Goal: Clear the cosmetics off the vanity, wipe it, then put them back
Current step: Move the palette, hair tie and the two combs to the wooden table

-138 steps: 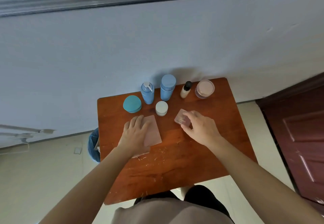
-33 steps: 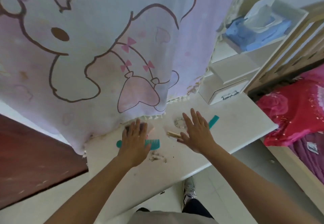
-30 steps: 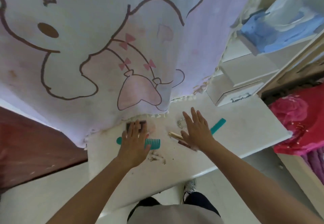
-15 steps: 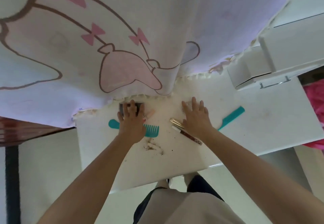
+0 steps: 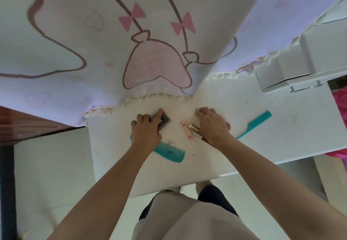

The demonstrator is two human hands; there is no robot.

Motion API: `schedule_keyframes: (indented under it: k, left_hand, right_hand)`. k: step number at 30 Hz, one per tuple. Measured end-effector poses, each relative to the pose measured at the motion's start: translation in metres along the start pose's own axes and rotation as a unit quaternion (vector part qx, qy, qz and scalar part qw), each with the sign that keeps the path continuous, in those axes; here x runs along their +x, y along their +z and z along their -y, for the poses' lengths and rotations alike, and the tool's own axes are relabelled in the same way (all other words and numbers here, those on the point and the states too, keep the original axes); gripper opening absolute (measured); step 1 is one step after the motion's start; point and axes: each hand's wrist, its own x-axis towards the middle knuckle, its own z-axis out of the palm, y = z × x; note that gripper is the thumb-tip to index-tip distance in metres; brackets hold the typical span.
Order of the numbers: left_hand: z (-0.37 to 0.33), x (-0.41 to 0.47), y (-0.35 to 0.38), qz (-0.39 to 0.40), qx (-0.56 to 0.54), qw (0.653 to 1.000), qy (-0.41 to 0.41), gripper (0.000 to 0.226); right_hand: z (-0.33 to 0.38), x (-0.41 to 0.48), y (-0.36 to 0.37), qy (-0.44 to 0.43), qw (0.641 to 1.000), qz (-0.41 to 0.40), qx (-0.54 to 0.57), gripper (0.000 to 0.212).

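1. White counter point(image 5: 244, 145) fills mid-frame, stained and speckled with dark crumbs. A cartoon-print curtain point(image 5: 131, 42) hangs over its far edge, so the small items sit just in front of the fringe.
2. Left hand point(image 5: 145, 132), centre of frame: fingers curled onto a dark flat compact point(image 5: 164, 121), thumb side at its near edge. Judged a pinch-lift grip, since a thin case lying flat must be taken by its edges.
3. Right hand point(image 5: 212, 125), right of centre: palm down, fingers bent over something at the fingertips; what it grips I cannot tell. Gold-capped tubes point(image 5: 195, 131) lie touching its thumb side, pink smears beside them.
4. Wide teal comb point(image 5: 170, 152) lies below the left hand, partly under the wrist. Tail comb point(image 5: 255, 124) lies at right, apart from both hands.
5. Judgement: clearing stage is just starting; most cosmetics remain on the counter, and no cloth is in view.
6. Risk: the tubes could roll when nudged.
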Motion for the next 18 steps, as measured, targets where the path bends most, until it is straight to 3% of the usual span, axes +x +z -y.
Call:
schedule_keyframes:
  k: [7,12,18]
  left_hand:
    - [0.035,-0.042,-0.033,-0.075,-0.188,0.978,-0.046,0.073]
    - [0.055,-0.074,-0.058,-0.155,-0.200,0.964,-0.076,0.057]
    - [0.060,-0.120,-0.089,-0.261,-0.198,0.930,-0.166,0.063]
  right_hand:
    - [0.034,-0.010,-0.037,-0.031,0.996,-0.067,0.057,0.053]
    - [0.067,-0.017,-0.070,-0.097,0.976,-0.158,0.113,0.050]
    - [0.101,-0.023,-0.102,-0.224,0.942,-0.206,0.143,0.049]
